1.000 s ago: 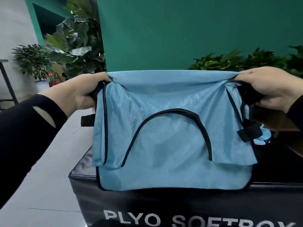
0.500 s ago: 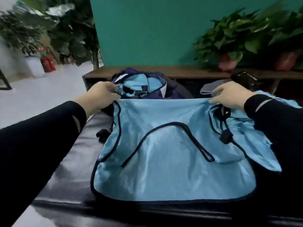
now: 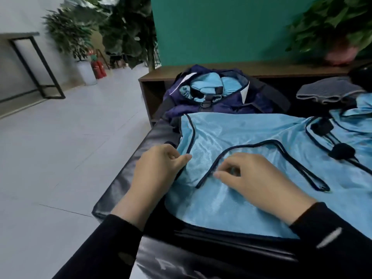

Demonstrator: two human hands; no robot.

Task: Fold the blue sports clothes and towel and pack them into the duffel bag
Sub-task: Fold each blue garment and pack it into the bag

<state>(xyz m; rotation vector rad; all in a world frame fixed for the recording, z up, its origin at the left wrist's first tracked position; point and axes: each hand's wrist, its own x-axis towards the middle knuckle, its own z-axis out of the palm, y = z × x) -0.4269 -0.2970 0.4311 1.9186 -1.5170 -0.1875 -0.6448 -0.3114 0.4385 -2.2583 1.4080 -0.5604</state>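
A light blue mesh vest [image 3: 251, 200] with dark trim lies flat on the black padded box [image 3: 120, 190]. My left hand [image 3: 159, 174] pinches the vest's left edge between thumb and curled fingers. My right hand [image 3: 253, 180] rests on the vest by the dark neckline trim, with its bent fingers and thumb pinching the fabric. Behind the vest, the navy duffel bag [image 3: 259, 103] stands open with blue clothes [image 3: 205, 86] inside. A folded grey towel [image 3: 328, 91] lies at the back right. Another blue garment [image 3: 354, 127] with black straps lies to the right.
A low wooden bench [image 3: 261, 68] runs behind the box along the green wall, with a potted plant [image 3: 340, 51] on it. Open tiled floor [image 3: 60, 158] lies to the left, with plants, red fire extinguishers [image 3: 97, 67] and a black metal table frame [image 3: 36, 63] beyond.
The vest, held up in the air by its top corners, has come down flat onto the box. Both hands have left the corners and moved to its near left part.
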